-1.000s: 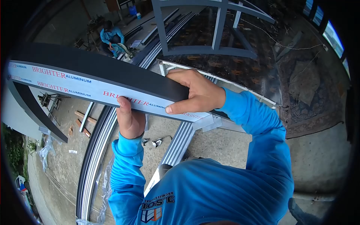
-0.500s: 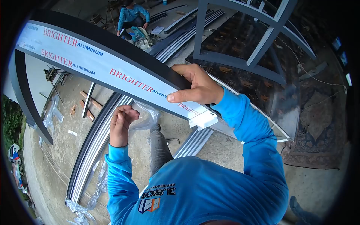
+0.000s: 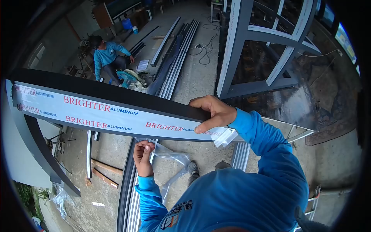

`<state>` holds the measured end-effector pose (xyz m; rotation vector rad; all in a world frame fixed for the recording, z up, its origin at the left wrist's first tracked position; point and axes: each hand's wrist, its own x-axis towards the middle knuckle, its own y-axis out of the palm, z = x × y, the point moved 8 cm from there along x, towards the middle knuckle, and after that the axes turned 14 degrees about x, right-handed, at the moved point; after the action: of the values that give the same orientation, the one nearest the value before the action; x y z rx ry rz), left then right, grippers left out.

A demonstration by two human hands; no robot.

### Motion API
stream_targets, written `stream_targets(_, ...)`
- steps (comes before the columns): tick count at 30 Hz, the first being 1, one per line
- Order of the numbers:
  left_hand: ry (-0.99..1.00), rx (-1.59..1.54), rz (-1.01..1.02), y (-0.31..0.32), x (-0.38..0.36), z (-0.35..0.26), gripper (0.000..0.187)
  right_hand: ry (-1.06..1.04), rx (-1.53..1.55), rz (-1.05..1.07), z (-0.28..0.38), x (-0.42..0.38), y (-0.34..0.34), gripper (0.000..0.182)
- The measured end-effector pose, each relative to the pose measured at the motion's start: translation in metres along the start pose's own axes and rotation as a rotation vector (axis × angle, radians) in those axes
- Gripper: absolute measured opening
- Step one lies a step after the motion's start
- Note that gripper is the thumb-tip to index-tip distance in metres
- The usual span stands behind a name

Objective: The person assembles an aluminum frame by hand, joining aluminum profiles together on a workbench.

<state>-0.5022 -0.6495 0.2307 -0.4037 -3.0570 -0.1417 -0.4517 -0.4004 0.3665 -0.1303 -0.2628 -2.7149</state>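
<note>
A long dark aluminum profile (image 3: 104,112), its face covered in white film printed BRIGHTER ALUMINUM, runs from the far left to the middle. My right hand (image 3: 214,114) grips it near its right end, fingers over the top edge and thumb on the film. Beside the thumb, a loose flap of film (image 3: 225,137) is peeled up. Just below the profile, my left hand (image 3: 143,154) has its fingers curled together; clear plastic film (image 3: 170,154) shows right by its fingertips, and whether they hold any is unclear.
At upper left a co-worker (image 3: 110,56) crouches by a miter saw (image 3: 131,77). Long profiles (image 3: 181,58) lie on the floor behind. A dark framed structure (image 3: 247,42) stands at upper right. Below are wood strips (image 3: 104,179) and striped profiles (image 3: 133,205).
The view has turned, so the profile appears lower and more level. My right hand still grips it. My left hand's fingers have drawn closer together.
</note>
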Motion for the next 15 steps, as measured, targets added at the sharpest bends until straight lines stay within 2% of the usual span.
stream_targets(5,0.036,0.133,0.26,0.031,0.051,0.001,0.022,-0.067,-0.024,-0.076,-0.003,0.048,-0.037,0.045)
stream_targets(15,-0.027,0.029,0.595,0.101,0.2,0.042,0.022,-0.02,-0.07,-0.308,-0.069,0.149,-0.164,0.039)
